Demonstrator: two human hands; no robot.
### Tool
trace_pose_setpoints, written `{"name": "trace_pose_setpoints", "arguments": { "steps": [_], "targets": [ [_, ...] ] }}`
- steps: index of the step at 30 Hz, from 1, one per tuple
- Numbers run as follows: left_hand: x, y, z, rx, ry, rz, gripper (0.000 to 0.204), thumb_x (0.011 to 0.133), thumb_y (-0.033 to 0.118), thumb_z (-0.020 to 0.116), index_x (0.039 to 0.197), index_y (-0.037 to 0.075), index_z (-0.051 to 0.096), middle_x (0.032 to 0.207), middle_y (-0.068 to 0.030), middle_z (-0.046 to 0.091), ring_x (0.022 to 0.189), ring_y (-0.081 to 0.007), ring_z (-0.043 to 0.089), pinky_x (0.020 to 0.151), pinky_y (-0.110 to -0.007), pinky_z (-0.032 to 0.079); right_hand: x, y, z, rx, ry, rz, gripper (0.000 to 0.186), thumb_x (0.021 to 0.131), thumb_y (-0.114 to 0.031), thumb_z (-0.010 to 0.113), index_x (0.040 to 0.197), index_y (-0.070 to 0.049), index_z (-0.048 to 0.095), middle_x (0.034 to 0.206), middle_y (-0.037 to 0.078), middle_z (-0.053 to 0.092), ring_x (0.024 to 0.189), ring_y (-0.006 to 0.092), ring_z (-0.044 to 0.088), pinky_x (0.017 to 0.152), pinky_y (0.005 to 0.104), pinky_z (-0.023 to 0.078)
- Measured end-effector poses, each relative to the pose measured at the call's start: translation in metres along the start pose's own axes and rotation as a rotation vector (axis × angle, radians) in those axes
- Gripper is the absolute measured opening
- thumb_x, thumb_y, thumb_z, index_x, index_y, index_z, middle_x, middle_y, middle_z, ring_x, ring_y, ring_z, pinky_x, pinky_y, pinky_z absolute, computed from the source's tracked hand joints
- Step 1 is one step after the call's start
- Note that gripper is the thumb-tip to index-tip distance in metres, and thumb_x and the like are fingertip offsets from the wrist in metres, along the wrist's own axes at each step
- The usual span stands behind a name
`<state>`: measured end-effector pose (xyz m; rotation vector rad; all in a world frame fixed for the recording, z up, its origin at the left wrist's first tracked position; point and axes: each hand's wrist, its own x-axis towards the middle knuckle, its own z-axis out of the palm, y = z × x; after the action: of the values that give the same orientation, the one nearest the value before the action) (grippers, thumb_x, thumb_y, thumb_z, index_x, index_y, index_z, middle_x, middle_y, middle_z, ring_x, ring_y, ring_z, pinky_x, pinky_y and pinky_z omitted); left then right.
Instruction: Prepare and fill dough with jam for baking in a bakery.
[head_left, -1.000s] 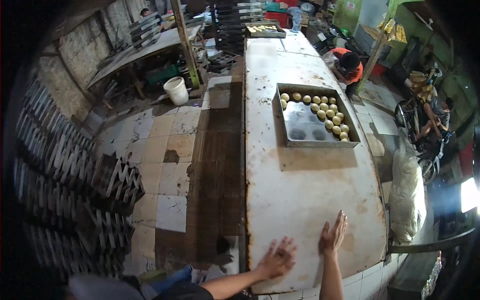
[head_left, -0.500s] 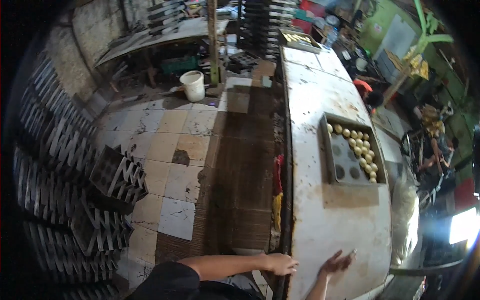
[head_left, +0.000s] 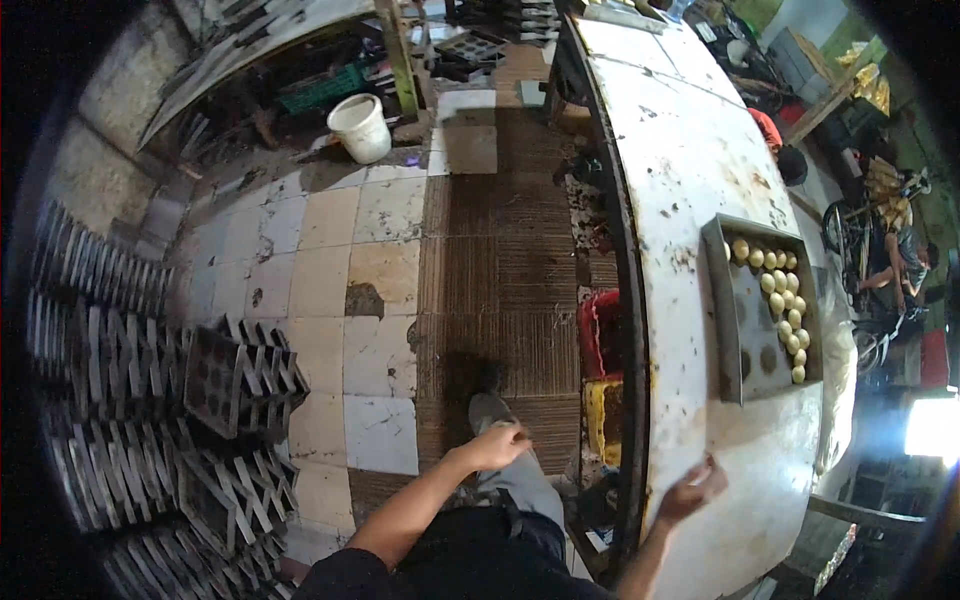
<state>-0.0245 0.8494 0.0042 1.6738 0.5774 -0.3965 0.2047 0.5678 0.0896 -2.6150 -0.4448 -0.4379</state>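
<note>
My left hand (head_left: 497, 446) is held over my leg and the floor, left of the table edge. Its fingers are curled together, and nothing shows in them. My right hand (head_left: 694, 491) hovers by the near part of the white table (head_left: 690, 420), fingers loosely bent and apart, holding nothing I can see. Farther along that table, beyond my right hand, lies a rectangular metal tray (head_left: 748, 358). Pale round balls (head_left: 777, 281), apparently dough, sit along its far and right sides. Dark round marks show on its bare part.
Stacked metal trays (head_left: 95, 450) line the left side. A white bucket (head_left: 360, 130) stands on the tiled floor near a wooden post (head_left: 396, 60). Red (head_left: 600, 335) and yellow (head_left: 603, 420) crates sit beneath the table's left edge. Another person (head_left: 905, 270) is at the far right.
My left hand has left the table's edge and swung left over my leg. My right hand's fingers have bent more. The view has shifted, with my leg and foot now showing.
</note>
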Motion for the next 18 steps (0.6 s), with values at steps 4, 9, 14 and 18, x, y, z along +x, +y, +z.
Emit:
{"name": "trace_pose_setpoints", "arguments": {
  "steps": [4,9,14,18],
  "targets": [
    [0.069,-0.081,-0.053,-0.016,-0.055,-0.246,0.034,0.096,0.033,0.060,0.108,0.003,0.070,0.104,-0.0198,0.072,0.098,-0.0352,0.070,0.084,-0.045,0.053,0.008,-0.198,0.079,0.519,-0.574,-0.460,0.026,0.083,0.000,0.068,0.109,0.000,0.067,0.096,0.017,0.065,0.094,0.0362,0.061,0.085,0.0437,0.049],
    [0.184,-0.126,-0.070,0.058,-0.203,-0.168,0.031,0.098,0.033,0.061,0.110,0.006,0.069,0.112,-0.0159,0.073,0.104,-0.0348,0.069,0.088,-0.042,0.053,-0.010,-0.167,0.212,0.395,-0.783,0.134,0.026,0.096,-0.014,0.062,0.116,0.001,0.066,0.110,0.020,0.067,0.109,0.0412,0.062,0.096,0.0476,0.048],
    [0.314,-0.136,-0.036,-0.175,-0.217,-0.047,0.033,0.099,0.033,0.061,0.118,0.007,0.064,0.108,-0.0145,0.073,0.102,-0.0291,0.070,0.087,-0.040,0.054,0.018,0.073,0.354,-0.182,-0.479,0.109,0.036,0.108,-0.033,0.048,0.117,0.000,0.061,0.108,0.017,0.063,0.096,0.0315,0.058,0.088,0.0430,0.047],
    [0.372,-0.262,-0.006,-0.445,-0.181,-0.002,0.039,0.100,0.035,0.059,0.124,0.004,0.060,0.106,-0.0124,0.071,0.099,-0.0223,0.068,0.087,-0.038,0.054,0.081,0.057,0.466,0.033,-0.317,0.347,0.042,0.105,-0.027,0.056,0.133,0.004,0.056,0.126,0.022,0.064,0.113,0.0311,0.061,0.101,0.0390,0.046]
  ]
}}
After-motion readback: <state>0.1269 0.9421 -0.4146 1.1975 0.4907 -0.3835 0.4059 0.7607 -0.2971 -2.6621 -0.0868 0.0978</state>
